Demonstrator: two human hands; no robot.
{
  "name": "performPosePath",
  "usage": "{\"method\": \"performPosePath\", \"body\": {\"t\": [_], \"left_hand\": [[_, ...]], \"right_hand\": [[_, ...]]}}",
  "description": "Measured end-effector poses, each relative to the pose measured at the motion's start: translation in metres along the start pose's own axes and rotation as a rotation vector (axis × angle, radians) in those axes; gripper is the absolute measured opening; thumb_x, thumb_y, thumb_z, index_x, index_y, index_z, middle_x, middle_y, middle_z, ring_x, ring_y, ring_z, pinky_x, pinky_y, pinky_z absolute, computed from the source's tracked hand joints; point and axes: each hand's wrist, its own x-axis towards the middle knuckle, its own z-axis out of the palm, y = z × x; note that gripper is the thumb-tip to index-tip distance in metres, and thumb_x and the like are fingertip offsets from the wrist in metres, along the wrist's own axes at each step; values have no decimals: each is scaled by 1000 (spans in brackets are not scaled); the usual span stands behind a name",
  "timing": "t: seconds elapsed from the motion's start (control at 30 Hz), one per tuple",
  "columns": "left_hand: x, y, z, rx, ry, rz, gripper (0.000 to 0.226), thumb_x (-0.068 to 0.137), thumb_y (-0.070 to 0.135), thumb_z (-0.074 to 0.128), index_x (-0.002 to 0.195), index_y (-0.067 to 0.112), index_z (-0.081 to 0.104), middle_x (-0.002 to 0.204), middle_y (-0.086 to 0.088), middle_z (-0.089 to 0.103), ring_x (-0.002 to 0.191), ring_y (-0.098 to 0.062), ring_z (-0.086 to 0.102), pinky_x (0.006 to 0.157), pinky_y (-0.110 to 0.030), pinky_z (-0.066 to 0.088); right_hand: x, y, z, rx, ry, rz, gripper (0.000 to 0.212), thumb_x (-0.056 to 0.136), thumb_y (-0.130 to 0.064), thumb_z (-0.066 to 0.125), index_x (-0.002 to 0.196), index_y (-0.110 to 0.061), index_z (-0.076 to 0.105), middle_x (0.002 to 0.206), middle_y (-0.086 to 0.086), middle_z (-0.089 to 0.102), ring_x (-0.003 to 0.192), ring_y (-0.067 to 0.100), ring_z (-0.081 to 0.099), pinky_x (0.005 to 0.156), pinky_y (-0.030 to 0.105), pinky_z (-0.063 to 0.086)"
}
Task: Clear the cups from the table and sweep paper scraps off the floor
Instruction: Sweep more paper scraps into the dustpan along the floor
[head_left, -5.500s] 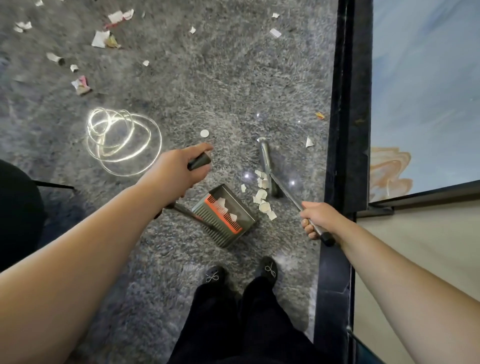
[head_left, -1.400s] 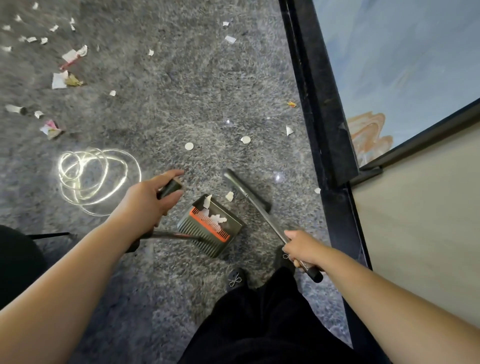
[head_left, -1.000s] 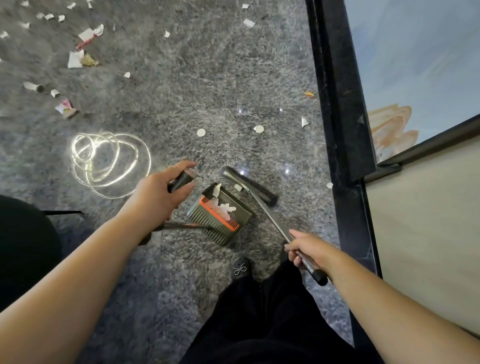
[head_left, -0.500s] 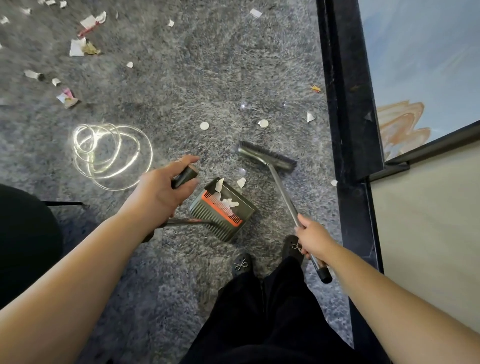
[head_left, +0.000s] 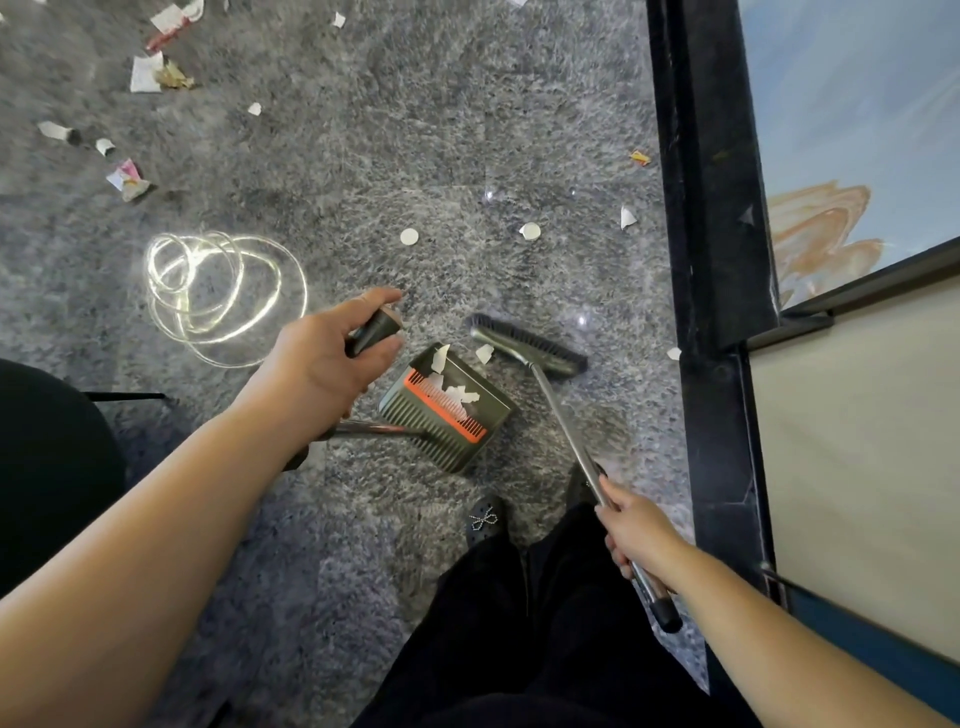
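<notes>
A dark dustpan (head_left: 451, 410) with an orange comb strip rests on the grey floor and holds several white paper scraps. My left hand (head_left: 322, 366) grips the top of its long handle. My right hand (head_left: 636, 532) holds the metal broom handle. The broom head (head_left: 527, 345) sits on the floor just beyond the pan's mouth, with one white scrap (head_left: 484, 353) between them. Two round white scraps (head_left: 409, 236) (head_left: 530, 230) lie further out. More torn paper (head_left: 145, 75) is scattered at the far left.
A black floor strip (head_left: 711, 208) runs along the right, with a blue patterned surface and a beige panel (head_left: 857, 441) beyond it. A bright light reflection (head_left: 218, 291) curls on the floor at left. My black shoes (head_left: 485, 519) stand just behind the dustpan. A dark round seat (head_left: 47, 467) is at left.
The broom head swung out from beside the dustpan and has come back toward its mouth. Scraps that lay near the pan 5.5 s ago are now inside it. The dustpan barely moved.
</notes>
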Motion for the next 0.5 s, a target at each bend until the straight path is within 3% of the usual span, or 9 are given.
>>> {"method": "performPosePath", "body": {"t": [0.1,0.33,0.43,0.5], "left_hand": [[2,3,1,15,-4,-5,43,91,38,65,129,51,52,74,14,62,47,2,57,47,-12,41],[0,6,-3,10,-8,-31,43,91,38,65,128,54,52,68,16,58,42,2,55,43,-11,38],[1,8,-1,21,-19,-21,43,91,39,64,130,51,51,70,15,58,42,0,53,49,-18,41],[4,10,0,33,-18,-11,42,92,38,64,130,50,52,69,13,59,40,-1,53,46,-15,40]], "right_hand": [[-19,9,-2,-2,-47,-6,55,99,-20,47,147,-40,29,61,4,51,40,12,42,40,23,39],[-53,6,-15,17,-54,-56,54,99,-21,48,147,-39,30,57,3,50,39,11,41,39,23,37],[-49,-11,-23,-84,-14,-81,54,100,-19,46,149,-35,28,66,6,55,40,13,43,39,23,38],[-39,-27,-32,-183,15,-88,54,100,-18,44,150,-31,27,78,5,58,46,15,48,40,25,40]]}}
